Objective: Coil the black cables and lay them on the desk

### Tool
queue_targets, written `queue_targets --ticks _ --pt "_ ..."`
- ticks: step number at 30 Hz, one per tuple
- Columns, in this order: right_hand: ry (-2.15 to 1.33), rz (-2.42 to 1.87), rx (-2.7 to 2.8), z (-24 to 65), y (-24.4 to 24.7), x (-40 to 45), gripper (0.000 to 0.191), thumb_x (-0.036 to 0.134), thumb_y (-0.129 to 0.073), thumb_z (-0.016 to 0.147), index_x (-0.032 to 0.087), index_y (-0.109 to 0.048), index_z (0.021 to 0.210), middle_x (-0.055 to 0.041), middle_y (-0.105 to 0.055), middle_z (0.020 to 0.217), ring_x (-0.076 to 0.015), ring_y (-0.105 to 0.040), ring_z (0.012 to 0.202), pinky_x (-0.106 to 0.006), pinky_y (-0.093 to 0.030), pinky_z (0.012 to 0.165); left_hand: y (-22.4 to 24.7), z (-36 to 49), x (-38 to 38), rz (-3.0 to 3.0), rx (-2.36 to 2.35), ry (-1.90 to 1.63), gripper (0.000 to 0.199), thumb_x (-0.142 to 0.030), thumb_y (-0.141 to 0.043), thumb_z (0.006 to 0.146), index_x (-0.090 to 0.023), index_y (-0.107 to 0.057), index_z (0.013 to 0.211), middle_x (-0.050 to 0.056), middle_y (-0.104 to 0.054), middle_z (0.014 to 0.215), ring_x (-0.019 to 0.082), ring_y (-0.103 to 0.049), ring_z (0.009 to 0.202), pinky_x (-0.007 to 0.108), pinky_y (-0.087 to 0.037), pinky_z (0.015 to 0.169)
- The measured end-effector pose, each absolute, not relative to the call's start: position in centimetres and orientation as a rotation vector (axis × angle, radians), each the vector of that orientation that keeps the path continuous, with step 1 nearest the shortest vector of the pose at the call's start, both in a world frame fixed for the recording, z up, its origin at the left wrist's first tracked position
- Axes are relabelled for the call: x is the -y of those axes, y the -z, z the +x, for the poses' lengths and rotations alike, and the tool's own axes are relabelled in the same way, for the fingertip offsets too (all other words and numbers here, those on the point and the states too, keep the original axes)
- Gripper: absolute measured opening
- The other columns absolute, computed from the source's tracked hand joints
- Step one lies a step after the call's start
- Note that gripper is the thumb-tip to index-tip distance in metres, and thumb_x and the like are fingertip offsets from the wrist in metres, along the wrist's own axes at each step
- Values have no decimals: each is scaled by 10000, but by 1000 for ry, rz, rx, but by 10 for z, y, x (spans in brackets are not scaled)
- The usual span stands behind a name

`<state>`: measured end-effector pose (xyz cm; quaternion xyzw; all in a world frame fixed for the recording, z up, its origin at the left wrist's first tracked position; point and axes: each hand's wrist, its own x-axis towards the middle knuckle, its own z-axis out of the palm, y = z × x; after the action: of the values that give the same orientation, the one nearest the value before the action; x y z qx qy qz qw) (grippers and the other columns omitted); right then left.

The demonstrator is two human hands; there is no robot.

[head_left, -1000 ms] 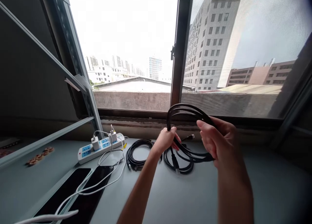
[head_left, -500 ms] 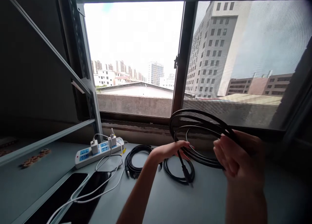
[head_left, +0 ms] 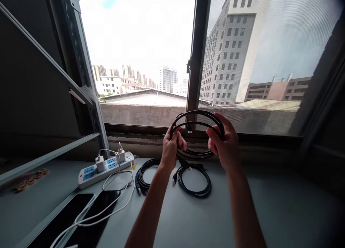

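Note:
A black cable (head_left: 199, 113) is held up in loose loops in front of the window sill. My left hand (head_left: 172, 147) is closed round the left side of the loops. On the right side, my right hand (head_left: 224, 142) grips the same loops, its thumb over the strands. Below them a coiled black cable (head_left: 195, 194) lies on the grey table, with a connector at its left edge. Another coiled black cable (head_left: 140, 172) rests further left, partly hidden behind my left forearm.
A white power strip (head_left: 106, 169) with two chargers stands at the left on the table (head_left: 199, 223). White cords (head_left: 107, 210) run over two dark flat devices (head_left: 93, 215). A metal frame (head_left: 94, 115) rises beside the window.
Both hands have come closer together, and the loops are smaller and rounder. My left hand has risen and closed on them; my right hand has moved left. The view has shifted slightly.

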<state>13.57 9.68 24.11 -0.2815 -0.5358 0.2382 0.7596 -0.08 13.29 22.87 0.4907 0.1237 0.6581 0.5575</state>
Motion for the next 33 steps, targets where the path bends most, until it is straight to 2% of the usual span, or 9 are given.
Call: queue_targets --ticks 2,4,8,14,20,24,27,31,33 --pt "-404 -630 1204 131 -243 -93 618 310 -728 673 333 -487 1242 0 -606 991 -20 -454 378 -166 -297 279 -231 -3 -131 1154 -304 -1592 307 -419 -645 762 -159 -498 831 -104 -341 474 30 -331 353 143 -246 347" --pt "-263 -635 1221 130 -243 -91 580 300 -705 702 356 -508 1245 -16 -579 1083 -21 -464 405 -187 -336 310 -234 -6 -128 1194 -321 -1601 295 -400 -658 752 -157 -515 839 -102 -339 468 27 -297 353 139 -218 332" --pt "65 -641 1278 132 -242 -86 379 271 -630 791 357 -605 1159 5 -590 953 -29 -435 422 -210 -369 360 -239 -12 -123 1337 -357 -1480 273 -368 -656 747 -149 -569 886 -92 -357 454 36 -286 344 147 -184 309" --pt "360 -689 1341 132 -249 -73 352 208 -700 739 303 -665 1076 3 -592 904 -84 -507 642 -206 -431 492 -249 -15 -108 1333 -388 -1446 264 -362 -685 727 -163 -574 859 -111 -264 437 17 -191 347 132 -118 318" --pt "358 -617 1356 132 -252 -78 205 141 -640 785 227 -687 965 -9 -603 844 -124 -578 765 -248 -477 652 -254 -23 -96 1546 -497 -1326 309 -383 -704 714 -196 -536 893 -112 -320 460 13 -232 334 126 -175 309" --pt "337 -627 1370 133 -250 -80 160 131 -627 793 207 -669 927 -9 -596 838 -123 -580 778 -243 -472 667 -251 -24 -100 1729 -572 -1322 370 -450 -625 769 -227 -508 1041 -109 -365 448 42 -314 328 141 -250 319" --pt "309 -645 1467 130 -249 -80 137 151 -632 794 211 -659 915 -3 -605 839 -123 -589 773 -241 -475 673 -250 -22 -101 1839 -685 -1460 316 -463 -568 805 -210 -546 993 -92 -394 451 45 -325 342 149 -255 339" --pt "270 -690 1501 122 -248 -81 100 196 -622 805 223 -653 896 1 -614 842 -127 -590 759 -236 -466 630 -252 -25 -101 1951 -798 -1611 259 -415 -665 733 -178 -604 818 -58 -451 522 41 -363 422 144 -276 391" --pt "302 -721 1463 119 -247 -81 91 211 -617 808 224 -654 890 1 -615 837 -126 -580 742 -235 -457 613 -252 -28 -102 1947 -799 -1603 311 -400 -704 697 -193 -618 913 -66 -442 496 47 -371 395 151 -274 375"
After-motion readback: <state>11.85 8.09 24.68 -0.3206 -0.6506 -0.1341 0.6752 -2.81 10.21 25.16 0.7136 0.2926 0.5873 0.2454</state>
